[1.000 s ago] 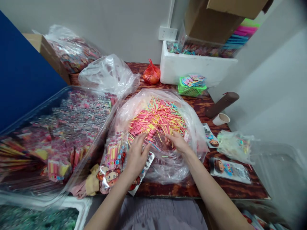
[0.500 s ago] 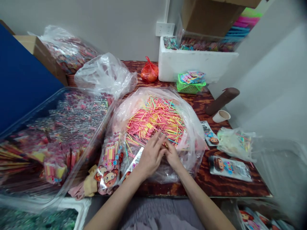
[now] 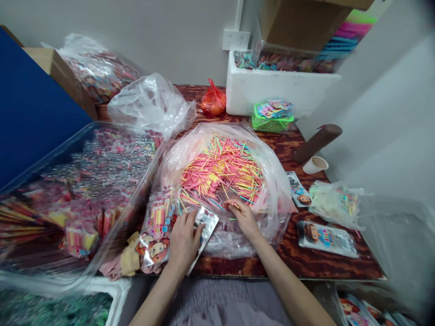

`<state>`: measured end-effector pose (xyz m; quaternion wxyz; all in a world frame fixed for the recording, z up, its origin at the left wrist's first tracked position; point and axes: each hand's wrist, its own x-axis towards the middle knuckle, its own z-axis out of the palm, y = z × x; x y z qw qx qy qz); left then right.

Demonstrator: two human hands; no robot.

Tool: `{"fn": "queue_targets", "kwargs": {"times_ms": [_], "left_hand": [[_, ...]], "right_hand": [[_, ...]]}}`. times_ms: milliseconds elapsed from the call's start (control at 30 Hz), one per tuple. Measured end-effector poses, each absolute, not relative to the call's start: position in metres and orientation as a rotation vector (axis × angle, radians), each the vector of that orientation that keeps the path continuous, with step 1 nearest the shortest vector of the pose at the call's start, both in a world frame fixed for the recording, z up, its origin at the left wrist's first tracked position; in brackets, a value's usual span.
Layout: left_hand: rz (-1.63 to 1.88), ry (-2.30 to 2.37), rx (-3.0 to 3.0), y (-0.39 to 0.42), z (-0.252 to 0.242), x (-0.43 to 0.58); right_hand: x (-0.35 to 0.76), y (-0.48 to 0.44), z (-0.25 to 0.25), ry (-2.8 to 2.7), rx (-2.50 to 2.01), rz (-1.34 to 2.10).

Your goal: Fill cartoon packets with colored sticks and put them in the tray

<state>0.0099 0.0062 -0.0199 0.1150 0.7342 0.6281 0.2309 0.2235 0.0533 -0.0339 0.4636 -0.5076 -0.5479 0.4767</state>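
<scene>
My left hand (image 3: 185, 240) is closed on a shiny printed plastic pouch (image 3: 210, 222), its thumb over the pouch's face. Pinched in my right hand (image 3: 245, 221) is a small bunch of thin coloured sticks (image 3: 234, 205), seen mostly end-on and partly hidden by the fingers. Both hands are at the near side of a large clear plastic bag (image 3: 275, 170), spread open around a heap of pink, yellow and green sticks (image 3: 224, 163). Filled pouches (image 3: 158, 222) printed with cartoon faces lie just left of my left hand.
A clear bin (image 3: 112, 240) of filled packets takes up the left side. On the right are a flat pouch (image 3: 326, 239), a small bag of sticks (image 3: 335, 203), a paper cup (image 3: 315, 165) and a brown cylinder (image 3: 317, 144). A green basket (image 3: 272, 124) stands behind.
My hands have moved apart. My left hand has gone left and down onto the pouch, which has shifted right; my right hand stays near the heap with the sticks.
</scene>
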Motion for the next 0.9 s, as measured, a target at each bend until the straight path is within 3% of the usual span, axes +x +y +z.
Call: {"fn": "queue_targets", "kwargs": {"times_ms": [133, 367, 533, 733, 900], "left_hand": [[0.859, 1.845, 1.988, 0.009, -0.022, 0.008], [0.959, 1.742, 1.986, 0.007, -0.023, 0.004], [0.921, 1.741, 2.023, 0.006, -0.025, 0.001], [0.927, 1.757, 1.972, 0.004, -0.023, -0.005], [1.057, 1.705, 1.793, 0.009, -0.007, -0.006]], "right_hand": [[0.233, 0.071, -0.026, -1.481, -1.466, 1.055], [0.267, 0.091, -0.005, -1.998, -1.869, 0.257], [0.272, 0.093, -0.004, -2.114, -1.932, 0.050], [0.273, 0.088, -0.003, -1.939, -1.778, 0.228], [0.260, 0.073, -0.002, -1.492, -1.394, 0.785]]}}
